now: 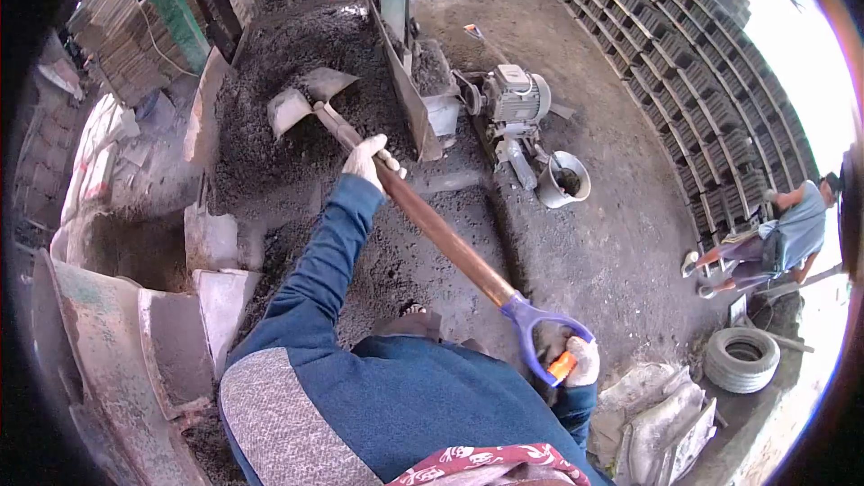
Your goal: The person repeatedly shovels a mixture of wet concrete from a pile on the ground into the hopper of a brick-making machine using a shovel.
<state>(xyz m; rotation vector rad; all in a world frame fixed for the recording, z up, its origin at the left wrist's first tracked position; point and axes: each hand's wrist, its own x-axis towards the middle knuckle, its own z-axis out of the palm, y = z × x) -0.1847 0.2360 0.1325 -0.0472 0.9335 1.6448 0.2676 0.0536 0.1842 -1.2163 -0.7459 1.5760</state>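
Note:
A shovel (436,229) with a wooden shaft and a purple D-shaped grip lies across in front of me. My left hand (367,162), in a pale glove, is closed around the shaft close to the blade. At the other end, my right hand (583,362), also gloved, is closed on the purple grip, next to an orange piece. The metal blade (290,112) is over a heap of dark, crumbly material (279,49), and its lower edge is hard to make out.
Metal side plates (409,94) flank the heap. To the right stand an electric motor (517,94) and a bucket (565,182). Stacked blocks on racks (666,54) line the right side. A person (783,229) is near a tyre (742,360). Crumpled sacks (652,414) lie lower right.

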